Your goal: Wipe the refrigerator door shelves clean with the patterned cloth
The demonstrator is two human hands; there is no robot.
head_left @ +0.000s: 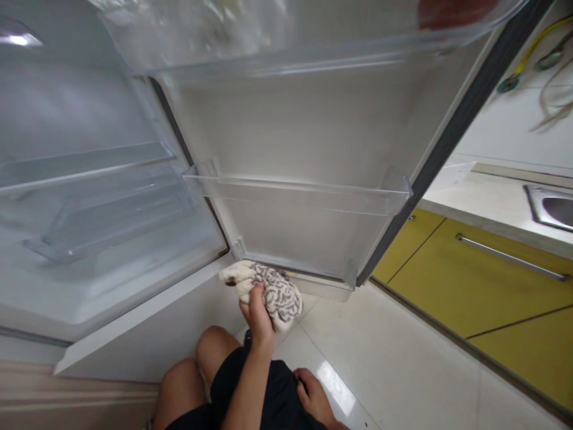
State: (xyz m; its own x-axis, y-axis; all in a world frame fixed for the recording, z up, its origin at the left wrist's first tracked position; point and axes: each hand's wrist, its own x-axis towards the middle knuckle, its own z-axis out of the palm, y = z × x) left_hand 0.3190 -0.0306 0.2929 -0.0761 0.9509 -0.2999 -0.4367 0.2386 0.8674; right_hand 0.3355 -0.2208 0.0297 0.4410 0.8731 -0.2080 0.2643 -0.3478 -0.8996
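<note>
I crouch in front of an open fridge. My left hand (pixel 257 316) grips a bunched cream cloth with a grey pattern (pixel 273 292) and holds it against the bottom edge of the open fridge door (pixel 313 137), near the hinge corner. My right hand (pixel 313 395) rests on my black shorts (pixel 277 388) with its fingers loosely curled and nothing in it. The lowest clear door shelf (pixel 295 197) above the cloth holds nothing. My bare knees (pixel 215 349) are just below the cloth.
The fridge interior (pixel 89 179) at left has clear shelves and a drawer. An upper door bin (pixel 268 36) holds blurred items. Yellow cabinets (pixel 483 280) with a metal handle, a pale counter and a steel sink (pixel 553 209) stand at right. White floor tiles (pixel 394 358) lie between.
</note>
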